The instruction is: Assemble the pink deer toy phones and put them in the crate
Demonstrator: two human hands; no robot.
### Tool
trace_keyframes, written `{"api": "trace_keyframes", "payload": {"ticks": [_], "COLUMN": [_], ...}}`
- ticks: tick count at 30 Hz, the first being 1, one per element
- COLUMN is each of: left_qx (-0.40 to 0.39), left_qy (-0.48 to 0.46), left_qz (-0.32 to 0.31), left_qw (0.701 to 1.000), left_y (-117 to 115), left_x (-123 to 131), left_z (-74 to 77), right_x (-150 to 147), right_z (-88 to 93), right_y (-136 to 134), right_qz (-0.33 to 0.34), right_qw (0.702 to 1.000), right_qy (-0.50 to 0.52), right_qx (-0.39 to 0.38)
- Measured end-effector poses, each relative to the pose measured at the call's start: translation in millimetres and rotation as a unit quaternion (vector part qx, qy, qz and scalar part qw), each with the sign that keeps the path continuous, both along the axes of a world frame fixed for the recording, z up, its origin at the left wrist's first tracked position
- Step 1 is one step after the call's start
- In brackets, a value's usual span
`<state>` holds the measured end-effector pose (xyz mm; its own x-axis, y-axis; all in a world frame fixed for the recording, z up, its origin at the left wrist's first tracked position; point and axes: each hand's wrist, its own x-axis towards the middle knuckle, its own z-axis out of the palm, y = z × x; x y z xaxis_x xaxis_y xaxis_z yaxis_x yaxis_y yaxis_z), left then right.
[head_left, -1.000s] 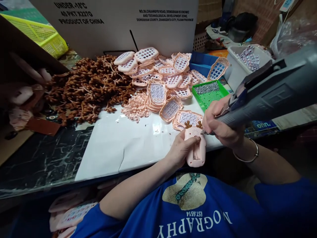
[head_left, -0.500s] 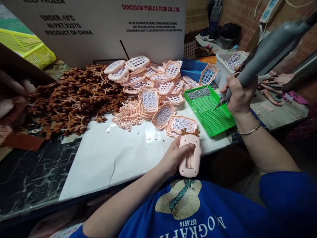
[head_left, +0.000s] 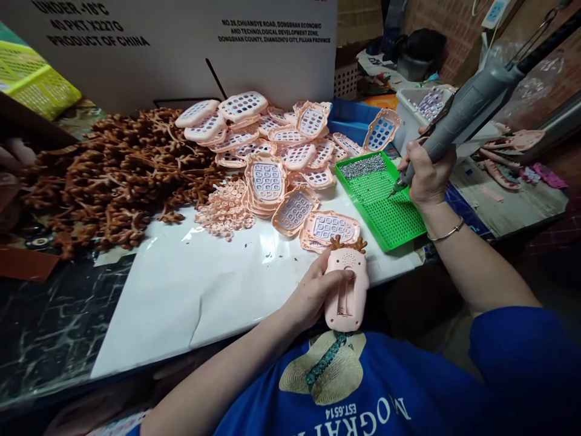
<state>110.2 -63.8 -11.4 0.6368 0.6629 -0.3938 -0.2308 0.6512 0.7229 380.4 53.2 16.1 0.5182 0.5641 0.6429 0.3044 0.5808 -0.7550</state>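
My left hand [head_left: 318, 287] is closed round a pink toy phone [head_left: 354, 297] with brown antlers [head_left: 347, 244] at its top. The toy's back faces up, showing screw holes, a speaker grille and a battery recess, with my thumb across it. My right hand [head_left: 428, 172] grips a grey electric screwdriver [head_left: 467, 112] slanting down to the left. Its tip is over the green perforated tray [head_left: 394, 237]; whether it touches the tray I cannot tell. Small silver screws [head_left: 365, 166] lie heaped at the tray's far end.
Brown antler pieces [head_left: 122, 175] form a large pile at left. Pink keypad shells [head_left: 265, 178] are stacked mid-table, beside small pink parts [head_left: 226, 209]. A printed white carton [head_left: 181, 66] stands behind them. At the back right are a blue bin [head_left: 351, 121] and a whitish tub [head_left: 406, 109].
The screwdriver and my right hand have shifted slightly left and down in view, the tip still over the tray. My left hand keeps hold of the toy phone. The whole view has shifted slightly.
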Motion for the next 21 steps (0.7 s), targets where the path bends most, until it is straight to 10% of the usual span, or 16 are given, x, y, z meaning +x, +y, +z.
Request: {"api": "trace_keyframes", "payload": {"ticks": [21], "left_qx": [0.0], "left_qy": [-0.011], "left_qz": [0.003], "left_qw": [1.0], "left_y": [-1.0], "left_x": [-0.1], "left_z": [-1.8], "right_x": [-0.6], "right_z": [-0.9], "right_y": [-1.1], "right_qz": [-0.021], "right_qw": [1.0], "right_qy": [-0.022], "right_qx": [-0.001]}}
